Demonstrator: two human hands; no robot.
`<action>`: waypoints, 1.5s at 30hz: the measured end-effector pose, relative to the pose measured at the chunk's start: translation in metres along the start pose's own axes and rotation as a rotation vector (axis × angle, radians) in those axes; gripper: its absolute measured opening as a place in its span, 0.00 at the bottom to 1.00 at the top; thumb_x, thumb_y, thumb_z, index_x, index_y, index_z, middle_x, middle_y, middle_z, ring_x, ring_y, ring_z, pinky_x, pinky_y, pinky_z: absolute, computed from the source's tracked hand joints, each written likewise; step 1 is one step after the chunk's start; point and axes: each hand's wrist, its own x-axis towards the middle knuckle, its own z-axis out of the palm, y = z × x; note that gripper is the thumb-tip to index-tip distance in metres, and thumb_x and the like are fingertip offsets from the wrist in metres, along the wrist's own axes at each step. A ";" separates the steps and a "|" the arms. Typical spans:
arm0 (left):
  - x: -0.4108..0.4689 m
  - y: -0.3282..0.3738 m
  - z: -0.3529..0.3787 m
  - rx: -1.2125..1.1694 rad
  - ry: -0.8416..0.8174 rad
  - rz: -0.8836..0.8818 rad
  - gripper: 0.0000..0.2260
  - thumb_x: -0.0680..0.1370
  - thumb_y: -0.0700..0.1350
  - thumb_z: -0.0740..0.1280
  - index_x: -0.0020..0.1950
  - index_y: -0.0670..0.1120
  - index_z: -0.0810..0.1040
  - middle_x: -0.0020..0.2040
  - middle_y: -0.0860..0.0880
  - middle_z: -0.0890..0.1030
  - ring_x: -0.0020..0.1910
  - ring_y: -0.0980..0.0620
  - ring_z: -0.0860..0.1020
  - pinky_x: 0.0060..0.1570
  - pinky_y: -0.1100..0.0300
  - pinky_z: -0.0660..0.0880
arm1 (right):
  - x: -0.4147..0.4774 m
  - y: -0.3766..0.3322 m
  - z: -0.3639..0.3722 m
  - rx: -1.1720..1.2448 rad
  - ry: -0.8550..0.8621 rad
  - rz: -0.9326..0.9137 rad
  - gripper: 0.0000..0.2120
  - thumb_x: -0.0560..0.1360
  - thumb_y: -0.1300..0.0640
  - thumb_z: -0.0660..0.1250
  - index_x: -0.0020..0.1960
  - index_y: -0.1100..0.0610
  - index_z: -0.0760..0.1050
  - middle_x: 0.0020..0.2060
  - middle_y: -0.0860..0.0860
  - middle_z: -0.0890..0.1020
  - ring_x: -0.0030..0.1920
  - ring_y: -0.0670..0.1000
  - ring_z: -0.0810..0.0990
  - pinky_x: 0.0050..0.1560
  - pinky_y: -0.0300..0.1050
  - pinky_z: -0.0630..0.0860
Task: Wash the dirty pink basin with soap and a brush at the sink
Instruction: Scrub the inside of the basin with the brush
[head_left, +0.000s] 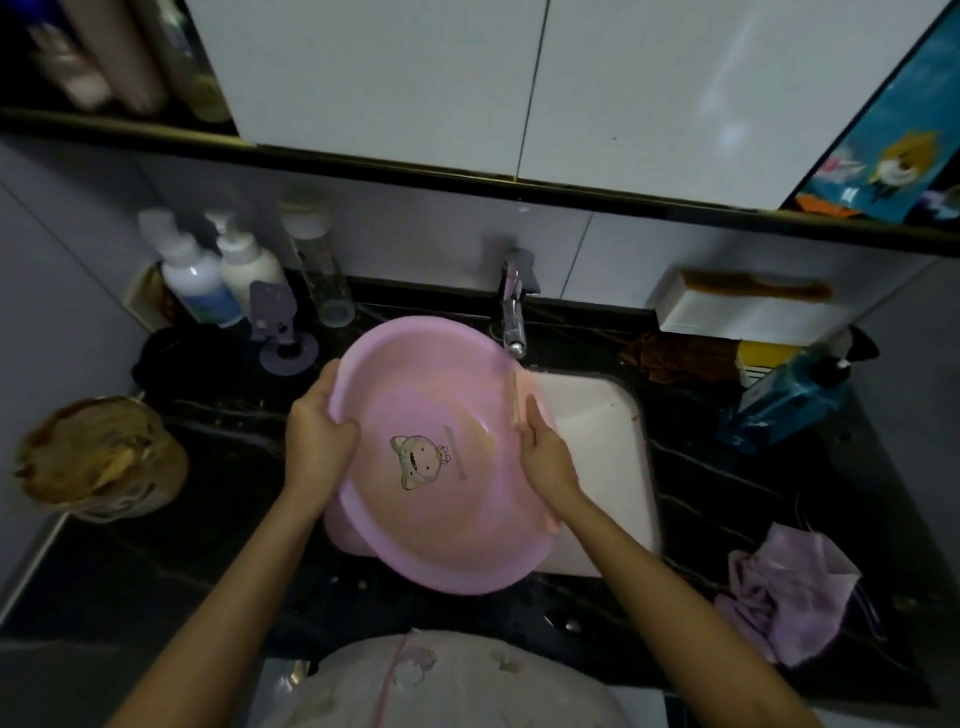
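The pink basin (415, 395), with a cartoon animal printed on its bottom, is held tilted over the white sink (597, 415), its far rim just below the chrome faucet (513, 312). My left hand (319, 431) grips the basin's left rim, thumb inside the bowl. My right hand (545, 449) lies inside the basin against its right wall, fingers straight. A blue soap dispenser bottle (789, 400) lies on the counter to the right. No brush shows plainly.
White pump bottles (218, 270) and a clear bottle (322, 275) stand at the back left of the black counter (208, 519). A brown-filled container (98, 457) sits far left, a pink cloth (784, 587) at right, and a white box with a comb (748, 306) behind.
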 end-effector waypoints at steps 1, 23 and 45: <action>0.001 -0.002 -0.001 -0.010 0.003 -0.008 0.32 0.68 0.24 0.59 0.68 0.48 0.70 0.49 0.55 0.76 0.48 0.55 0.74 0.40 0.77 0.66 | 0.003 -0.013 0.007 0.068 -0.002 -0.026 0.24 0.83 0.51 0.47 0.77 0.46 0.46 0.61 0.59 0.77 0.57 0.59 0.76 0.55 0.48 0.72; 0.006 -0.002 0.001 0.010 -0.015 0.017 0.30 0.69 0.28 0.61 0.68 0.50 0.71 0.49 0.48 0.80 0.47 0.52 0.79 0.44 0.61 0.76 | 0.053 -0.113 0.027 -0.186 0.086 -0.124 0.27 0.83 0.54 0.47 0.77 0.49 0.39 0.45 0.60 0.81 0.37 0.53 0.75 0.31 0.43 0.66; 0.008 -0.003 -0.006 0.023 -0.010 0.016 0.30 0.69 0.27 0.60 0.68 0.46 0.71 0.49 0.49 0.77 0.45 0.53 0.76 0.39 0.73 0.69 | 0.049 -0.109 0.035 -0.111 0.047 -0.047 0.28 0.83 0.56 0.47 0.77 0.49 0.35 0.44 0.61 0.81 0.29 0.50 0.71 0.25 0.40 0.62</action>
